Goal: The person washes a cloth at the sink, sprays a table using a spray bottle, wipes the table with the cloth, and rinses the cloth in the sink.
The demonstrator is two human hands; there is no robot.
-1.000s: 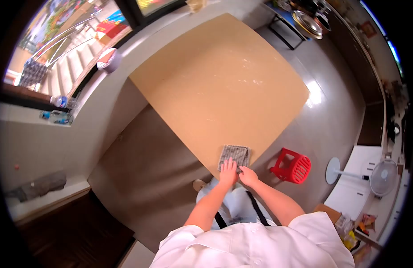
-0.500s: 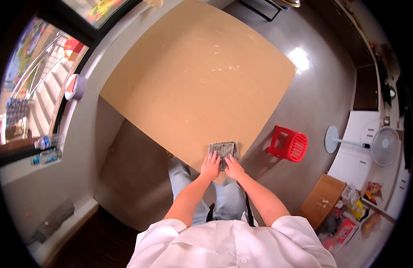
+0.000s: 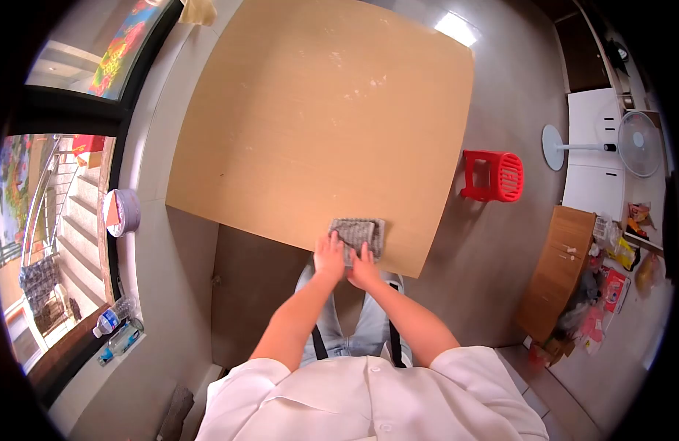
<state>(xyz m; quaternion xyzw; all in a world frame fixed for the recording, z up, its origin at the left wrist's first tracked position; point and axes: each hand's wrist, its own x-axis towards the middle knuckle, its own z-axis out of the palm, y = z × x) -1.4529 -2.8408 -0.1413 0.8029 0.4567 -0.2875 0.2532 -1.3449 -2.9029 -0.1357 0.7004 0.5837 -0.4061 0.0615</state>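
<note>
A folded grey cloth (image 3: 358,234) lies flat on the tan tabletop (image 3: 317,132), close to its near edge. My left hand (image 3: 329,257) rests on the cloth's left near side with its fingers spread. On the near right part of the cloth lies my right hand (image 3: 364,267), its fingers also apart. Pale marks show on the board farther up. Both palms are at the edge of the table, above my legs.
A red stool (image 3: 494,176) stands on the floor right of the table. Beyond it are a standing fan (image 3: 638,143) and a brown cabinet (image 3: 558,268). Bottles (image 3: 113,317) and a round container (image 3: 123,212) sit on the window sill at left.
The view has turned, so the table and stool appear rotated. My right hand, earlier at the cloth's corner with fingers curled, now lies over its near part with fingers spread.
</note>
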